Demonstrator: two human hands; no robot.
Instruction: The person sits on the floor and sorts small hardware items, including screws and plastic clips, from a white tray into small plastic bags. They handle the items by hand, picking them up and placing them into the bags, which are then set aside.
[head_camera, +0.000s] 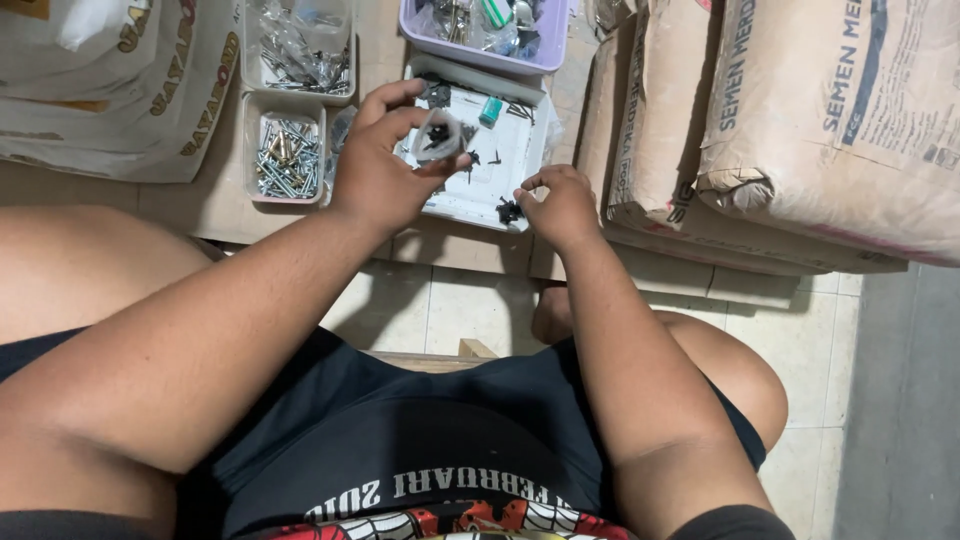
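Fingers (400, 125) around screw-filled bag (438, 138)

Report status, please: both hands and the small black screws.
Left hand holds small clear bag of black screws. Right hand pinching black screws on white tray. Nothing in the way.

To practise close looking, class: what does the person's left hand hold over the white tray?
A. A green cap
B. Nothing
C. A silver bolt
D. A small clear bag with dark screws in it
D: the left hand pinches a small clear bag with dark screws inside, above the white tray.
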